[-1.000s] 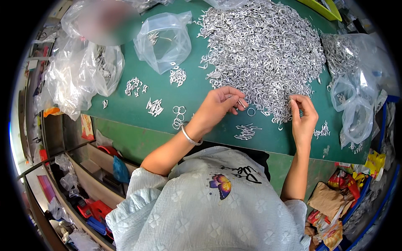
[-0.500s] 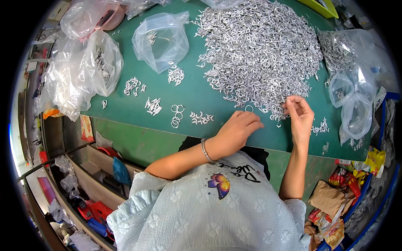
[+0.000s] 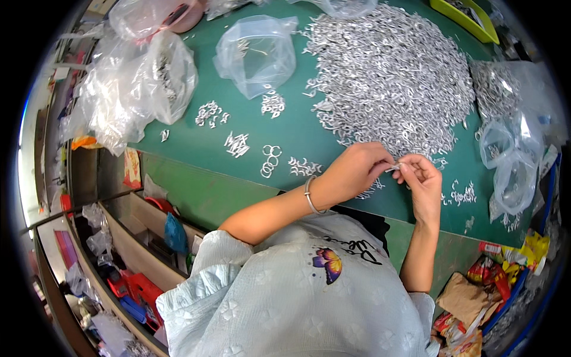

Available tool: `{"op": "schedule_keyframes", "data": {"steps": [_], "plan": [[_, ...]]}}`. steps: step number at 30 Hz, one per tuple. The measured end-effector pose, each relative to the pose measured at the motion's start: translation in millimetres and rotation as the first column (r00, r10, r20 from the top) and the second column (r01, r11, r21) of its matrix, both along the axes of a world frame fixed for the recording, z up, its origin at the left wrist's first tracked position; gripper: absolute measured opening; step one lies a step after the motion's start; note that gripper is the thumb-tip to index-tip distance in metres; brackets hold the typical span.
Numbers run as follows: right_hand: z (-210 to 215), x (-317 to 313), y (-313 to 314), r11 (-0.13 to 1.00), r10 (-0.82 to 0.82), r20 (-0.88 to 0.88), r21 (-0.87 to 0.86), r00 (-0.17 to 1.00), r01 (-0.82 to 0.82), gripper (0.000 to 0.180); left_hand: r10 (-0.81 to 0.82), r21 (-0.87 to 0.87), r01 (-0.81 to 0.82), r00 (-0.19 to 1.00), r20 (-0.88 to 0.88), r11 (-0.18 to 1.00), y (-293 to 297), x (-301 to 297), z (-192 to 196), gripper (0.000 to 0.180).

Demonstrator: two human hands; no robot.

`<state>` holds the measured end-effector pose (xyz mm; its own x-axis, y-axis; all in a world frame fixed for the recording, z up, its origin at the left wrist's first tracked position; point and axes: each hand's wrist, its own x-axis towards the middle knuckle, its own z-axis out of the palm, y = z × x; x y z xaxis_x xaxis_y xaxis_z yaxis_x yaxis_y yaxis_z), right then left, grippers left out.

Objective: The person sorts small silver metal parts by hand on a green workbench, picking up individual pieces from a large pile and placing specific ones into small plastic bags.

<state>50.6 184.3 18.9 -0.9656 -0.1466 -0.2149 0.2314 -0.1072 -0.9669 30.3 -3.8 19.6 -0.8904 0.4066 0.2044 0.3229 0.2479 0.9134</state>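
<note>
My left hand (image 3: pixel 357 172), with a bangle on its wrist, meets my right hand (image 3: pixel 423 184) at the near edge of a large heap of small silver metal pieces (image 3: pixel 392 77). Between the fingertips of both hands is a small silver metal piece (image 3: pixel 392 168), pinched from either side; its exact shape is too small to tell. Partly hidden under my left hand lies a little group of thin silver pieces (image 3: pixel 372 189). Curved silver pieces (image 3: pixel 304 167) are spread to the left of that hand, and silver rings (image 3: pixel 270 160) lie farther left.
Small silver piles (image 3: pixel 238 144) dot the green table (image 3: pixel 196 160) on the left. A clear plastic bag (image 3: pixel 256 71) stands open behind them. More bags (image 3: pixel 137 89) crowd the left, and others (image 3: pixel 514 149) the right. A yellow-green tray (image 3: pixel 485 27) is at the far right.
Both hands have come together, my left moving right and my right drawing back from the heap. A small silver metal piece is now held between them. The whole view has shifted slightly.
</note>
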Motion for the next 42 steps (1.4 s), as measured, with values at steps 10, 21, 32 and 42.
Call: {"op": "schedule_keyframes", "data": {"steps": [10,21,32,42], "plan": [[26.1,6.0,11.0,0.941,0.336,0.030,-0.050,0.941,-0.334,0.006,-0.147,0.083,0.137,0.981,0.127,0.987,-18.3,25.7,18.5,0.005],[47.9,27.0,-17.3,0.969,0.237,-0.019,0.079,0.971,-0.235,0.004,-0.087,0.172,0.029,0.938,0.337,0.985,-30.0,47.6,32.3,0.009],[36.7,18.0,-10.0,0.927,0.369,0.134,-0.122,0.920,-0.355,0.006,0.006,0.138,-0.017,0.997,0.082,0.990,-28.3,43.9,20.7,0.010],[52.2,24.1,-13.7,0.939,0.343,0.143,-0.067,0.929,-0.336,0.007,-0.259,0.488,-0.051,0.797,0.546,0.872,-34.4,46.8,30.0,0.006]]}}
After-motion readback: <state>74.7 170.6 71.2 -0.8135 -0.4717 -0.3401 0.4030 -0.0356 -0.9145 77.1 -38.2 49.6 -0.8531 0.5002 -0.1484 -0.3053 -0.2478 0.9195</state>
